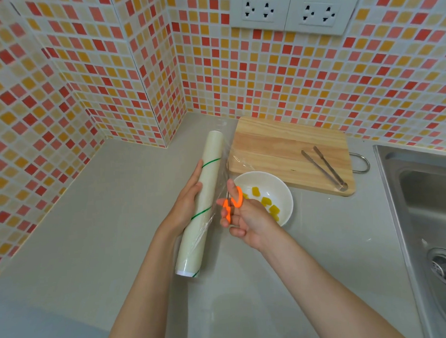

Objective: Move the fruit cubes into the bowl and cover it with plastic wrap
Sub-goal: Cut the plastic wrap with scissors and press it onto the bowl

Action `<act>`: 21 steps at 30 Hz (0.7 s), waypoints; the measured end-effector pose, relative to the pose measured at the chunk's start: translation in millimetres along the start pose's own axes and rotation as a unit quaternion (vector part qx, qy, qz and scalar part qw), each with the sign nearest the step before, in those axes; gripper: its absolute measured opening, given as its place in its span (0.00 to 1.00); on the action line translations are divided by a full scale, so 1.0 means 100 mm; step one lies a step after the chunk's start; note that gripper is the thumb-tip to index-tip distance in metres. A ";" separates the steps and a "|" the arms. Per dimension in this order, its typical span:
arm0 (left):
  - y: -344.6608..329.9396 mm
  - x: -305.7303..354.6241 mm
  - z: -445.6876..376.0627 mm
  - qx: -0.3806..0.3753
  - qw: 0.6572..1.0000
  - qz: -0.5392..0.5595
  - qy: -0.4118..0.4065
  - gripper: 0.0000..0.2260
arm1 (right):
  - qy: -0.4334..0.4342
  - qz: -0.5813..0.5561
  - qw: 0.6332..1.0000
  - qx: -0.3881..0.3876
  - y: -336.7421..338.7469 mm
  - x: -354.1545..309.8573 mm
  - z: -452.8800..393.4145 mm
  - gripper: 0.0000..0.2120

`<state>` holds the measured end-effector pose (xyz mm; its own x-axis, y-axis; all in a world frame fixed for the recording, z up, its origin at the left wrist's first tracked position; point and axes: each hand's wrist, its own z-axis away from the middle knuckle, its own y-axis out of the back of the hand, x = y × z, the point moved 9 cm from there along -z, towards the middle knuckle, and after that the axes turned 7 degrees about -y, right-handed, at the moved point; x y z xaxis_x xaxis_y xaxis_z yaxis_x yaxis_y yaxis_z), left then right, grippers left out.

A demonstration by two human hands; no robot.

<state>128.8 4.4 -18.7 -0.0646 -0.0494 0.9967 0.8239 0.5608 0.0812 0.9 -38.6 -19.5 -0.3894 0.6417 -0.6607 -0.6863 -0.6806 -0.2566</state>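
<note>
The fruit cubes [264,200], yellow, lie in the white bowl [284,189], which stands on the grey worktop [104,211] just in front of the wooden board's near edge. The right hand partly hides the bowl's left side.

A sheet of clear wrap [225,166] is drawn off the roll [204,194] toward the right, reaching over the board's left corner and the bowl's left rim; how far it covers the bowl I cannot tell, since the film barely shows. The roll is held slanting above the worktop, its far end toward the tiled corner and its near end toward the person.

The left hand [186,203] has its grip closed round the roll's middle from the left, thumb on top, fingers behind it. The right hand [246,216] has its grip closed on orange-handled scissors [232,204], thumb through one loop, fingers through the other; the handles are right beside the roll at the film's edge. The blades are mostly hidden, so whether they are open I cannot tell.

The board [271,147] lies behind the bowl, with metal tongs [324,166] resting on its right half and a wire loop sticking out of its right side. A steel sink [425,199] is set into the worktop at the right. Two sockets [289,9] sit on the tiled wall above.
</note>
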 end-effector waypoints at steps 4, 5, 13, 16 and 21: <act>0.06 0.01 0.01 0.003 1.000 -0.004 -0.001 0.24 | 0.004 -0.010 1.000 0.000 0.02 -0.06 -0.05 0.34; 0.07 0.01 0.01 0.004 1.000 -0.003 0.002 0.24 | 0.001 -0.018 1.000 -0.003 0.02 -0.07 -0.06 0.34; 0.09 0.05 0.05 -0.003 1.000 -0.021 0.004 0.24 | -0.026 -0.063 0.998 -0.020 0.00 -0.17 -0.13 0.29; 0.13 0.03 0.07 0.001 1.000 -0.019 0.011 0.23 | -0.031 -0.077 0.996 -0.027 -0.02 -0.20 -0.16 0.33; 0.15 0.02 0.10 -0.002 1.000 -0.018 0.008 0.23 | -0.047 -0.093 0.993 -0.049 -0.07 -0.21 -0.23 0.34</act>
<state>135.4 20.6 -15.8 -0.0850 -0.0817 0.9930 0.8240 0.5545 0.1162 28.4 -55.5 -19.8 -0.3213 0.7864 -0.5276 -0.6898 -0.5760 -0.4386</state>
